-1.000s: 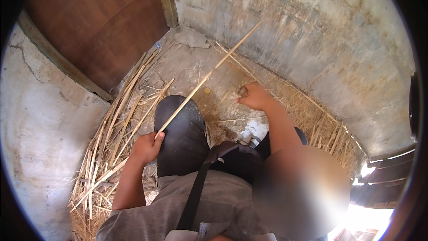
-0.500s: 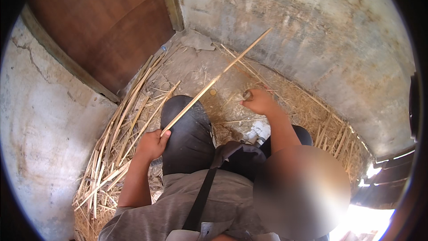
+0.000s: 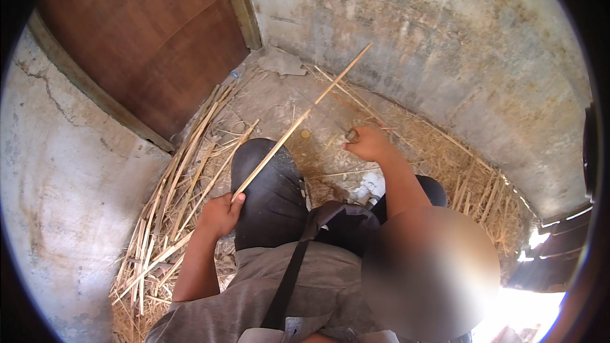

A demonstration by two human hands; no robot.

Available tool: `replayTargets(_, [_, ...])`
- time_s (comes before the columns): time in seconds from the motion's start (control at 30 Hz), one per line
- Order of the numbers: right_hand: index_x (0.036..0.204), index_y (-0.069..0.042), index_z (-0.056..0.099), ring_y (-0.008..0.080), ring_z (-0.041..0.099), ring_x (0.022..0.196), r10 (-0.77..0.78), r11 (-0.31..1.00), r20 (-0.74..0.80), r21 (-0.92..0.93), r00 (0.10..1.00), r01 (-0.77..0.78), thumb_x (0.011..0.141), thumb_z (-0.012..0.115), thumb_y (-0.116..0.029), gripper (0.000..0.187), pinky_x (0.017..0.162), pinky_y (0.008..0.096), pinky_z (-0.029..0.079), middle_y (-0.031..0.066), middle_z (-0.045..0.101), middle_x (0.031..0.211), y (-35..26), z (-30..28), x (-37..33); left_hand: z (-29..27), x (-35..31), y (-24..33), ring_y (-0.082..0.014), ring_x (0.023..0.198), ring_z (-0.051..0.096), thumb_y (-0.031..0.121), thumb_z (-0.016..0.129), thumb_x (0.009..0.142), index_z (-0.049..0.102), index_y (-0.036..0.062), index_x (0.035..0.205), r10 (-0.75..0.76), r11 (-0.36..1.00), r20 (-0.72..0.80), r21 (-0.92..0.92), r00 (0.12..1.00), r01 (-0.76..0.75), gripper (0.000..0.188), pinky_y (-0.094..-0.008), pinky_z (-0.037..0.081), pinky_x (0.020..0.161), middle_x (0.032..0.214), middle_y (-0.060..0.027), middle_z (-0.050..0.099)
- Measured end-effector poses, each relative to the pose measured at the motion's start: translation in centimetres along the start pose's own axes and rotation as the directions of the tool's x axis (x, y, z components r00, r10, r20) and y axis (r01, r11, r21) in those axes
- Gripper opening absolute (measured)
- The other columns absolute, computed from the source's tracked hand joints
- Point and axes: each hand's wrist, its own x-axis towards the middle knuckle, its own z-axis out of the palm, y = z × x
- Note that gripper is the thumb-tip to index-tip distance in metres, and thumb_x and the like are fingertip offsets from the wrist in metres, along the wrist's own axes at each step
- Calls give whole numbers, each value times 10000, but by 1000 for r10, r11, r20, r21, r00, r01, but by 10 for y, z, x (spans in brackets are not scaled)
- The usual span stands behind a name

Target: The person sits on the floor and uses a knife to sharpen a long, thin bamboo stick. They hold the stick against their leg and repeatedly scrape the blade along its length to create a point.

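My left hand (image 3: 219,214) is closed round the lower end of a long, pale bamboo strip (image 3: 279,144), with the thumb along it. The strip slants up and away to the right, over my dark-trousered left knee (image 3: 260,213), and its far end stands out toward the back wall. Right of the strip, my right hand (image 3: 370,144) is closed on the handle of a knife (image 3: 350,134). Its thin blade is hard to make out against the floor and seems to point toward the strip.
A heap of bamboo strips (image 3: 162,206) lies at my left, by the cracked wall (image 3: 63,171). More strips and shavings (image 3: 486,197) cover the floor along the right wall. A brown door (image 3: 140,38) stands at the far left. White scraps (image 3: 368,187) lie between my legs.
The bamboo strip's far end has dropped back slightly toward me and to the left. My left hand has shifted a little lower; my right hand stays nearly in place.
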Motion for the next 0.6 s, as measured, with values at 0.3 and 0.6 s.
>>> replayTargets(0.3, [1067, -2, 692, 419, 671, 1007, -223, 973, 189, -10, 956, 229, 824, 750, -414, 482, 868, 490, 529, 232, 708, 1036, -42, 8, -4, 0, -2, -5, -497, 889, 652, 552, 473, 1031, 657, -8, 918, 5, 1000, 2, 26, 1000, -5, 599, -537, 512, 810, 856, -293, 673])
replayTargets(0.6, [1073, 29, 689, 436, 670, 986, -20, 997, -22, 68, 1000, 21, 826, 747, -434, 529, 878, 482, 528, 248, 705, 1014, 4, 10, 1, 5, 4, -5, -493, 857, 654, 566, 482, 1025, 661, -4, 912, 11, 1000, -13, -20, 1000, -11, 608, -521, 512, 764, 829, -281, 672])
